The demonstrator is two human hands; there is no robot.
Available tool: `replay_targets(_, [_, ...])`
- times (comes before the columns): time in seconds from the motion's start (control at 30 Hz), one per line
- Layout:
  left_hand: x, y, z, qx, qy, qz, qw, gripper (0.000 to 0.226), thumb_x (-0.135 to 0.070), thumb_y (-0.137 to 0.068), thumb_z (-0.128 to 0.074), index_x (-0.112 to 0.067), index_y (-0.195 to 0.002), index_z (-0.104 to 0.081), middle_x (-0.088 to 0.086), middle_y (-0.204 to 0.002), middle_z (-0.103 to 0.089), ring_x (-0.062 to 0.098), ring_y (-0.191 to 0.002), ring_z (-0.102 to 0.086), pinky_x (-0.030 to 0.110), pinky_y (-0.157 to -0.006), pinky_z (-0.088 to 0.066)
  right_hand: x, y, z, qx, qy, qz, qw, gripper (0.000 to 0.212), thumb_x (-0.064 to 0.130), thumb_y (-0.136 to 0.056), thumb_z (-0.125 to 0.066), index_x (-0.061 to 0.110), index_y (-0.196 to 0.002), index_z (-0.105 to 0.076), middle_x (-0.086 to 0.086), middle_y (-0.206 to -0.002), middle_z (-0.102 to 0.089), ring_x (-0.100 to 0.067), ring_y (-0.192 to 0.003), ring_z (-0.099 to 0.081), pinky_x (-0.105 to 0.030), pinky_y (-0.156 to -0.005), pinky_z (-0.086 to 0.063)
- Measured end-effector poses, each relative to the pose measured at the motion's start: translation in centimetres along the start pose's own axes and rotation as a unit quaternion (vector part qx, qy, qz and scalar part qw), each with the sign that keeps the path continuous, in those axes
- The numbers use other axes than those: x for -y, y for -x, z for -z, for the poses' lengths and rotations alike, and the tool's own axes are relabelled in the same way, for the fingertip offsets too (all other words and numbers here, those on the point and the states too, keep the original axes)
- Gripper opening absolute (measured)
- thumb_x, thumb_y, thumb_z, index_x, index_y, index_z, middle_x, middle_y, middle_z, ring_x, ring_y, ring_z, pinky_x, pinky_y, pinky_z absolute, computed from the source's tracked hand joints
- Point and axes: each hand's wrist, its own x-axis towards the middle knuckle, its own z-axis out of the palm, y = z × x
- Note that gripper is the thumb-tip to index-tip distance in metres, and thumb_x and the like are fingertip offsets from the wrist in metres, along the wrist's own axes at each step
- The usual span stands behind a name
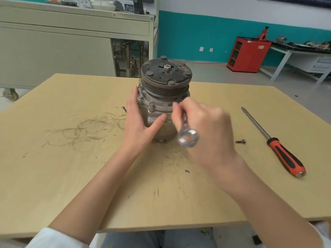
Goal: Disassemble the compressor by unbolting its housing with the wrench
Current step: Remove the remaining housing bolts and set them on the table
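Observation:
A grey metal compressor [161, 102] stands upright in the middle of the wooden table [71, 167], its dark pulley and clutch plate on top. My left hand [141, 120] presses against its left side with straight fingers, the thumb lying across the front of the housing. My right hand [202, 126] grips a shiny wrench [188, 138], blurred by motion. The wrench's ring end points toward me; its far end is at the housing flange on the right, hidden behind my fingers. A bolt [151, 106] stands up from the flange in front.
A loose bolt [240, 141] lies on the table to the right of my right hand. Farther right lies a long screwdriver [274, 142] with a red and black handle. Behind the table stand a grey cabinet [53, 49] and a red tool cart [248, 54].

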Motion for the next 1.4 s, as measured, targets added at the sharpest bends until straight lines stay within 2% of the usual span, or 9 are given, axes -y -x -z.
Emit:
replay_targets(0.1, [-0.1, 0.0, 0.0, -0.002, -0.002, -0.005, 1.000, 0.103, -0.063, -0.077, -0.058, -0.019, -0.155, -0.009, -0.011, -0.147, -0.024, 0.008, -0.142, -0.027, 0.040, -0.117, -0.029, 1.0, 1.3, -1.2, -0.015, 0.087, 0.013, 0.996, 0.028, 0.014, -0.087, -0.055, 0.010, -0.059, -0.054, -0.002, -0.045, -0.050, -0.019, -0.035, -0.048, -0.020, -0.040, -0.021])
replay_targets(0.27, [-0.1, 0.1, 0.1, 0.006, 0.002, -0.005, 1.000, 0.102, -0.056, -0.079, -0.064, -0.019, -0.155, -0.008, -0.005, -0.154, -0.022, 0.008, -0.145, -0.023, 0.041, -0.119, -0.026, -1.3, 2.6, -1.3, -0.062, 0.033, 0.056, 0.996, 0.027, 0.013, -0.088, -0.053, 0.005, -0.064, -0.063, -0.002, -0.047, -0.050, -0.017, -0.037, -0.043, -0.022, -0.032, -0.032])
replay_targets(0.43, [-0.1, 0.0, 0.1, 0.013, 0.003, -0.004, 1.000, 0.098, -0.046, -0.081, -0.066, -0.019, -0.155, -0.008, -0.006, -0.154, -0.022, 0.004, -0.143, -0.023, 0.029, -0.118, -0.023, -5.3, 2.3, -0.5, 0.003, -0.184, 0.039, 0.982, 0.011, 0.005, -0.085, -0.062, 0.004, -0.077, -0.070, 0.005, -0.055, -0.055, -0.011, -0.047, -0.044, -0.023, -0.045, -0.043])
replay_targets(0.6, [0.2, -0.2, 0.1, 0.017, -0.001, -0.002, 1.000, 0.099, -0.048, -0.080, -0.065, -0.021, -0.155, -0.006, -0.019, -0.148, -0.019, -0.020, -0.134, -0.017, 0.008, -0.112, -0.018, -13.1, -0.8, -0.7, 0.239, -0.564, -0.162, 0.774, 0.018, 0.009, -0.082, -0.061, 0.017, -0.090, -0.075, -0.006, -0.076, -0.071, -0.022, -0.071, -0.068, -0.026, -0.067, -0.055])
replay_targets(0.8, [0.2, -0.1, 0.1, 0.019, 0.000, 0.001, 1.000, 0.099, -0.048, -0.081, -0.065, -0.021, -0.155, -0.006, -0.017, -0.149, -0.019, -0.015, -0.136, -0.018, 0.010, -0.114, -0.018, -16.0, -3.5, -3.6, 0.320, -0.649, -0.192, 0.663, 0.018, 0.030, -0.075, -0.078, 0.020, -0.089, -0.077, -0.003, -0.083, -0.073, -0.017, -0.079, -0.069, -0.025, -0.070, -0.055])
replay_targets(0.97, [-0.2, -0.1, 0.2, 0.018, 0.004, 0.002, 1.000, 0.099, -0.046, -0.080, -0.066, -0.020, -0.155, -0.008, -0.015, -0.149, -0.021, -0.007, -0.139, -0.022, 0.026, -0.118, -0.023, -14.6, -3.9, -1.4, 0.221, -0.608, -0.221, 0.730, 0.030, 0.010, -0.087, -0.050, 0.017, -0.082, -0.078, -0.004, -0.070, -0.071, -0.017, -0.064, -0.066, -0.022, -0.060, -0.053])
replay_targets(1.17, [-0.3, 0.0, 0.2, 0.016, 0.006, 0.004, 1.000, 0.099, -0.047, -0.080, -0.066, -0.021, -0.155, -0.008, -0.017, -0.148, -0.022, -0.005, -0.138, -0.022, 0.028, -0.118, -0.023, -8.1, -3.2, 2.7, 0.099, -0.348, -0.186, 0.913, 0.022, 0.016, -0.091, -0.057, 0.012, -0.078, -0.073, -0.003, -0.065, -0.068, -0.016, -0.055, -0.064, -0.022, -0.053, -0.052])
replay_targets(1.27, [-0.2, 0.0, 0.2, 0.013, 0.002, 0.004, 1.000, 0.099, -0.047, -0.079, -0.067, -0.021, -0.155, -0.009, -0.019, -0.146, -0.021, -0.010, -0.135, -0.022, 0.021, -0.115, -0.022, -4.0, -1.8, 2.6, 0.049, -0.125, -0.040, 0.990, 0.032, 0.016, -0.091, -0.056, 0.004, -0.063, -0.066, -0.004, -0.047, -0.055, -0.021, -0.042, -0.051, -0.028, -0.043, -0.038])
replay_targets(1.4, [-0.3, 0.0, 0.2, 0.013, 0.004, 0.006, 1.000, 0.101, -0.047, -0.078, -0.069, -0.022, -0.155, -0.008, -0.011, -0.152, -0.023, 0.006, -0.143, -0.025, 0.042, -0.118, -0.029, -1.5, -0.2, 1.4, 0.024, 0.036, 0.060, 0.997, 0.034, 0.014, -0.092, -0.053, 0.005, -0.059, -0.058, -0.005, -0.047, -0.049, -0.022, -0.039, -0.045, -0.021, -0.040, -0.030])
